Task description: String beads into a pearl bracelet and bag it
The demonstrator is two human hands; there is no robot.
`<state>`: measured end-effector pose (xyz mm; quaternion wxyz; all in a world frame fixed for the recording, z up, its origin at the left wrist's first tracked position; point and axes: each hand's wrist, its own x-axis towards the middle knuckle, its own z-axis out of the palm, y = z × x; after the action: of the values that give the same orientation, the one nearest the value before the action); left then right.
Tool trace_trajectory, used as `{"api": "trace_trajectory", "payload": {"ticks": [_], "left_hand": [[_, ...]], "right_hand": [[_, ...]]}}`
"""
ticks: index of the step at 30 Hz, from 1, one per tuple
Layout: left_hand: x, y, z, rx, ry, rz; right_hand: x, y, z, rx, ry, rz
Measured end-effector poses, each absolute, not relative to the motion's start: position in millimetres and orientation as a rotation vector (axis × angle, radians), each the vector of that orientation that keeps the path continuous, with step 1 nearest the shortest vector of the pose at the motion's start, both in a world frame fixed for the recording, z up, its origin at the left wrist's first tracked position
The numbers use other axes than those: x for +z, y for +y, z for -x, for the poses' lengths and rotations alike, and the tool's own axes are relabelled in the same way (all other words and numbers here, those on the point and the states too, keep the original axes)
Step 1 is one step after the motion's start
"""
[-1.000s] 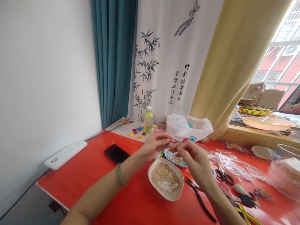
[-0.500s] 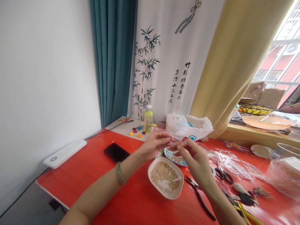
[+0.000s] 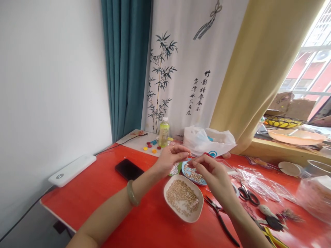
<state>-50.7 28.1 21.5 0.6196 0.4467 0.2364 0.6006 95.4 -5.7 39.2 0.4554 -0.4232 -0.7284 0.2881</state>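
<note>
My left hand (image 3: 172, 159) is closed in a pinch above the dishes, its fingertips on something too small to name. Close beside it, my right hand (image 3: 209, 168) also pinches, thumb against fingers; what it holds cannot be made out. Below both hands a white bowl (image 3: 167, 206) contains many small gold beads (image 3: 181, 193). Behind that bowl, partly covered by my hands, are a blue dish (image 3: 192, 179) with gold beads and a green dish (image 3: 179, 169) with pale beads. Black-handled pliers (image 3: 221, 220) lie right of the bowl, under my right forearm.
On the red table (image 3: 103, 213) lie a black phone (image 3: 128, 168), a white power strip (image 3: 72, 170), scissors (image 3: 248, 194) and yellow-handled pliers (image 3: 274, 237). A bottle (image 3: 163, 132) and a white plastic bag (image 3: 207, 139) stand at the back. Clear plastic packaging (image 3: 263, 182) spreads on the right.
My right hand has shifted slightly down and left, with its fingers drawn closer together. My left hand keeps its pinch in nearly the same place.
</note>
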Motion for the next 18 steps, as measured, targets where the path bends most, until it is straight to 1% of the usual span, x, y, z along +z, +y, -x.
{"api": "trace_trajectory", "payload": {"ticks": [5, 11, 18], "left_hand": [[22.1, 30.1, 51.3, 1.486, 0.619, -1.101], [23.6, 29.0, 53.6, 1.469, 0.658, -1.174], [21.0, 31.0, 54.8, 1.456, 0.645, -1.223]], "right_hand": [[37.3, 2.5, -98.0, 0.766, -1.821, 1.073], [33.4, 8.2, -100.3, 0.813, -1.810, 1.058], [30.4, 12.1, -99.9, 0.792, -1.820, 1.073]]}}
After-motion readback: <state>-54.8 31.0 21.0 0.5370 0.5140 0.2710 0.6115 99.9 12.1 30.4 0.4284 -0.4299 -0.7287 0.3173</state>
